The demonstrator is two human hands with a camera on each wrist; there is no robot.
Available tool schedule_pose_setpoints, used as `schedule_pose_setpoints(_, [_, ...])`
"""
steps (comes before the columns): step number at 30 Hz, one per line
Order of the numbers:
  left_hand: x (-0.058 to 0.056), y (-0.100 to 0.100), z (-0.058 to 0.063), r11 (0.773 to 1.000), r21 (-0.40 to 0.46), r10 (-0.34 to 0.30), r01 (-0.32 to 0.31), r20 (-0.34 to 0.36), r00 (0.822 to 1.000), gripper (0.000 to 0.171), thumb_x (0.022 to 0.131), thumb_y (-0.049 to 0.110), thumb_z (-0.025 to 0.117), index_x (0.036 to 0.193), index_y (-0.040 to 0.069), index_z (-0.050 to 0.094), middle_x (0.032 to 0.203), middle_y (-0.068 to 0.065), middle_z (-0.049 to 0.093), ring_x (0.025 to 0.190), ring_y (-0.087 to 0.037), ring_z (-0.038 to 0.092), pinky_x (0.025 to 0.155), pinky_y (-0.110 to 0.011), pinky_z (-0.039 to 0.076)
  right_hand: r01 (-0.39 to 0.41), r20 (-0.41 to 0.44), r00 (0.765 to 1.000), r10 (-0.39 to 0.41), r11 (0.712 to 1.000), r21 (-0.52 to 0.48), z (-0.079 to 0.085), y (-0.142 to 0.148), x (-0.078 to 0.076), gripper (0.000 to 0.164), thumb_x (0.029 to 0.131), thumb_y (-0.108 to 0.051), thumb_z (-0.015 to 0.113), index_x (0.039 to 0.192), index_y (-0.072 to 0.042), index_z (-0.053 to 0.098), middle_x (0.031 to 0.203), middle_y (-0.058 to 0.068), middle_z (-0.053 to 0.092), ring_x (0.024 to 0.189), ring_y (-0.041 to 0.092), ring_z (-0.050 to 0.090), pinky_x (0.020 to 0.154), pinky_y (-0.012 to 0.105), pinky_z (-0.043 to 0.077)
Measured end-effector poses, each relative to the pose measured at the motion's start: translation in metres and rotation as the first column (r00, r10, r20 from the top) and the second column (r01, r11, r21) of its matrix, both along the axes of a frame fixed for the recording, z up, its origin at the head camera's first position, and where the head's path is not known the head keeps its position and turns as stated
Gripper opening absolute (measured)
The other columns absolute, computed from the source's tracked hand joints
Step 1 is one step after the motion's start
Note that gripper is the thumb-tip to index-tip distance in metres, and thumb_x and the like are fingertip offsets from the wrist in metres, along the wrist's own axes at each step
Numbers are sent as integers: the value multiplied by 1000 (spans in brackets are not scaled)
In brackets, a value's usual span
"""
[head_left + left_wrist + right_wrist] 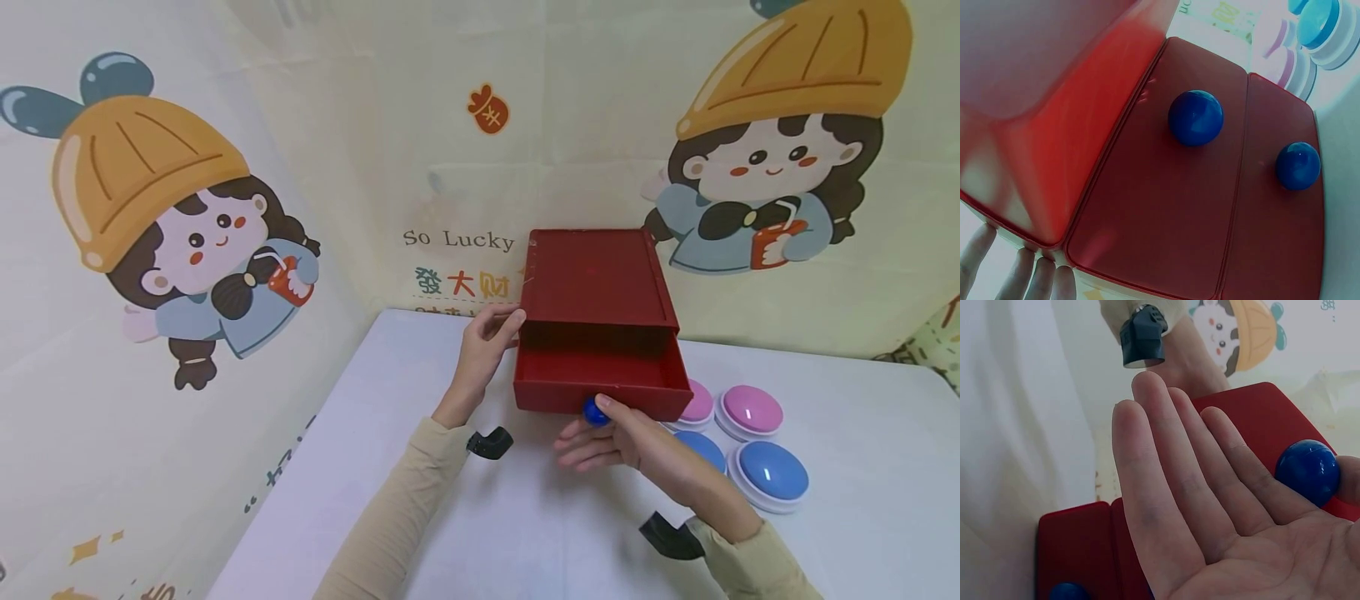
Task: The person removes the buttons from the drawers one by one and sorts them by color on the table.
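A red drawer cabinet (600,275) stands against the back wall, its top drawer (551,397) pulled out; the part of the inside in view is bare. My left hand (480,350) rests against the cabinet's left side, the fingers (1017,275) straight along it in the left wrist view. My right hand (630,437) is in front of the drawer, palm turned up and fingers straight. Its thumb touches the blue round knob (597,412). Two lower drawers are closed, with an upper knob (1195,119) and a lower knob (1298,165).
To the right of the cabinet, two pink push buttons (753,408) and two blue push buttons (774,470) with white bases sit on the white table (525,533). My right forearm partly covers them. A printed cloth (420,117) hangs behind and at the left.
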State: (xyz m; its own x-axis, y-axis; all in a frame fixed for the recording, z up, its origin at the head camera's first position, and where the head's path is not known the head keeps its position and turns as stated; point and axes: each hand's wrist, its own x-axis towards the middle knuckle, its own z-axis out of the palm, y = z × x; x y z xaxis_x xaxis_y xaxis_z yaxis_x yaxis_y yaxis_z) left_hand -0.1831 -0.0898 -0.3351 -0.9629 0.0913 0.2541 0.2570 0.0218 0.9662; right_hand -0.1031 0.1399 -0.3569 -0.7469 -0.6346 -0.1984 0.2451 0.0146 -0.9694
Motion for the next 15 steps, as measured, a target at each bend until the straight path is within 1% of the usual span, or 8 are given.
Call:
schedule_pose_setpoints(6, [0,0,0,1000,-1,-7,7,4,1000,33,91,26,59,117,6,57,112,-8,60,100,-18,59,80,-34,52,3,1,1000,-3,1000,-6,0,0,-3,53,99,-43,31,121,1,51,116,18,61,101,39,60,88,44,47])
schedule_pose_setpoints(12, [1,0,0,1000,-2,-7,7,8,1000,34,91,26,59,118,6,57,111,-8,60,100,-18,59,80,-34,52,-48,-13,999,48,998,-31,0,2,-8,58,99,-44,26,121,4,51,116,21,60,102,38,59,88,43,48])
schedule_pose_setpoints(15, [1,0,0,1000,0,-4,4,12,1000,34,91,26,59,117,6,57,111,-8,60,99,-18,59,81,-35,52,-50,1,999,50,998,-22,0,3,-11,59,99,-45,25,121,3,52,117,22,59,103,37,59,89,44,47])
